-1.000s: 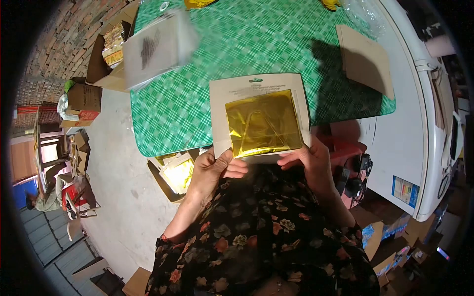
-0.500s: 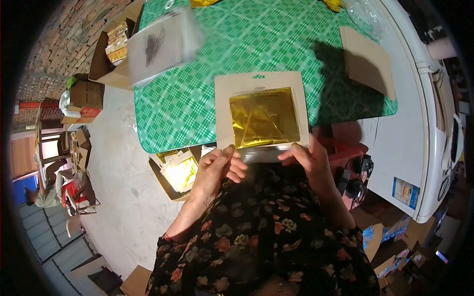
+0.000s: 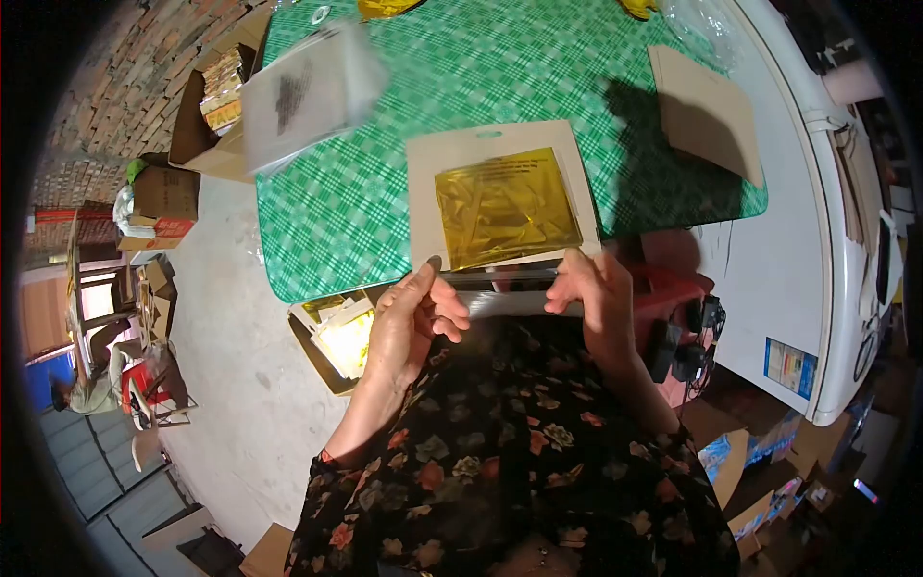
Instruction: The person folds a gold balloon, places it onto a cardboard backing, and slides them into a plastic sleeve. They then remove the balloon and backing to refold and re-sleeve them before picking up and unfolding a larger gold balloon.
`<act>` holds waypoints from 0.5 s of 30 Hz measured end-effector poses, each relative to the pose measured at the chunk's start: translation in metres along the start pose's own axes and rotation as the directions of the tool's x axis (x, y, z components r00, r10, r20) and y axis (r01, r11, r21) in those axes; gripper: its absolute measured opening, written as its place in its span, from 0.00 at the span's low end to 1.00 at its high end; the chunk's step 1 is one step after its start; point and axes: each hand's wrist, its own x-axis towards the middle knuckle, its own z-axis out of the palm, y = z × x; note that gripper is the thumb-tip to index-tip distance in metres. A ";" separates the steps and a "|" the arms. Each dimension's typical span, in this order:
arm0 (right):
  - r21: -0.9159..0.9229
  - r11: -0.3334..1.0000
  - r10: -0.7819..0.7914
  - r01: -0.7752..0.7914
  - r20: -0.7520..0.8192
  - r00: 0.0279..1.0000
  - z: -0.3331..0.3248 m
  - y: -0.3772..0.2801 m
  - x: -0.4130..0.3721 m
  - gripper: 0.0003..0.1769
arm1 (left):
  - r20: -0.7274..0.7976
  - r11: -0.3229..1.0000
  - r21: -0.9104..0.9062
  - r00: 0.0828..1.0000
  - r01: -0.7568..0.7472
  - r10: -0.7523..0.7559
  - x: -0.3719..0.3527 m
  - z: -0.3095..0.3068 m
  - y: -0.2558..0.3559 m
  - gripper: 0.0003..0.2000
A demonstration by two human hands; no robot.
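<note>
A beige card with a hang hole [image 3: 426,183] lies at the table's near edge, a folded gold foil packet [image 3: 510,207] on its face. Clear plastic film [image 3: 514,279], which looks like the open end of a sleeve around the card, stretches below it. My left hand [image 3: 409,313] pinches the lower left corner of this sleeve between thumb and fingers. At the lower right corner, my right hand [image 3: 596,293] has its thumb and curled fingers on the film. Exactly where the fingertips meet the film is hard to see.
A stack of clear plastic sleeves [image 3: 312,91] lies on the green checked table [image 3: 336,236] at left. Beige cards [image 3: 707,115] lie at right beside a white appliance [image 3: 769,279]. A box of foil packets [image 3: 336,341] stands below the table's edge. A person [image 3: 101,380] sits far left.
The card in its sleeve has shifted slightly up and left and tilted a little. My hands have moved slightly with it, and more film shows below the card.
</note>
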 end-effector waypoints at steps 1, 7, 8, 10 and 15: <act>-0.029 1.000 0.005 -0.005 -0.015 1.000 0.000 0.001 0.002 0.18 | -0.002 1.000 -0.003 1.000 -0.008 0.008 0.000 0.000 0.001 0.23; -0.052 0.997 -0.063 0.062 -0.034 0.997 0.006 -0.002 0.014 0.19 | -0.001 0.996 0.043 0.997 -0.080 0.080 -0.001 -0.005 0.004 0.19; -0.103 0.992 -0.072 0.069 -0.026 0.997 0.004 -0.008 0.011 0.16 | -0.005 0.990 0.090 0.994 -0.112 0.113 -0.001 -0.008 0.002 0.19; -0.314 0.924 -0.259 0.216 -0.103 0.960 0.004 -0.006 0.004 0.13 | -0.042 0.939 0.210 0.957 -0.273 0.287 -0.002 -0.014 0.002 0.17; -0.768 0.453 -0.678 0.453 0.033 0.734 -0.013 0.005 0.001 0.13 | 0.082 0.549 0.560 0.701 -0.621 0.708 0.013 -0.013 0.005 0.07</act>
